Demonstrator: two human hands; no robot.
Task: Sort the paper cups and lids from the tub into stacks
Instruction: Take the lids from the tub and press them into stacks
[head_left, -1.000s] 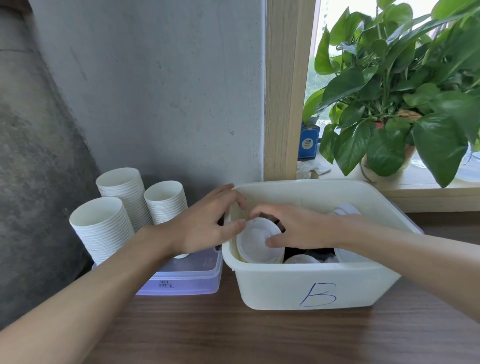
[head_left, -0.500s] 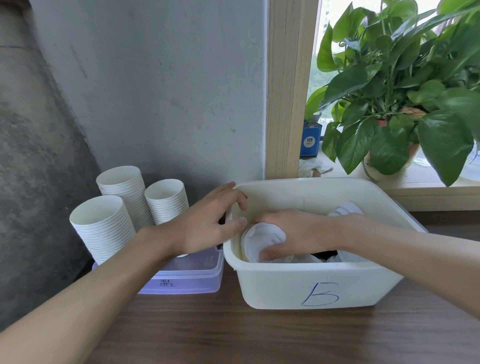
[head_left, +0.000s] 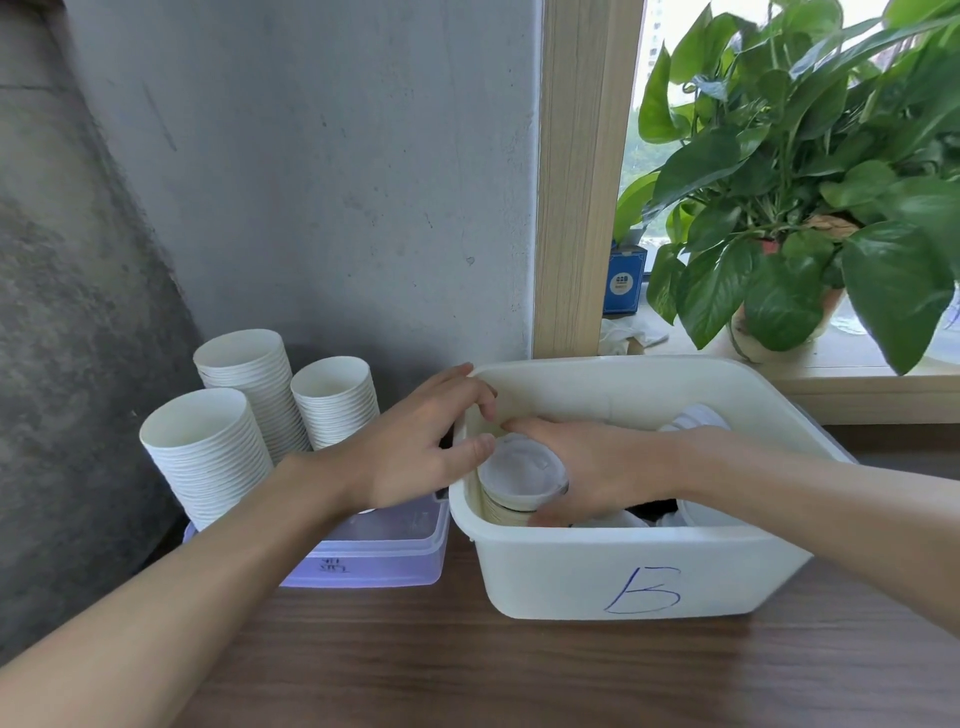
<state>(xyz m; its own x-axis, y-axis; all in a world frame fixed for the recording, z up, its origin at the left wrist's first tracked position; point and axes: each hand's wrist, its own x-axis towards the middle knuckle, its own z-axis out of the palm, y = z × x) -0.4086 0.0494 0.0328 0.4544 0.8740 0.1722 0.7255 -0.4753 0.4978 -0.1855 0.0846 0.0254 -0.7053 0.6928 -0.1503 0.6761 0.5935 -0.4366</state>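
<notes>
Right hand (head_left: 602, 467): has curled closer round the lidded cup (head_left: 519, 470) since a second ago; fingers over it, thumb beneath. The cup lies tilted below the rim at the left wall of tub "B" (head_left: 623, 571).
Left hand (head_left: 415, 447): fingers loosely bent and spread, resting on that rim.
Three cup stacks (head_left: 208, 452): on a clear box (head_left: 374, 551) just beside the tub, on the bench (head_left: 467, 665).

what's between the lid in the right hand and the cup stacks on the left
The tub's left wall and the left hand at its rim lie between the lid and the cup stacks; nothing else visible.
</notes>
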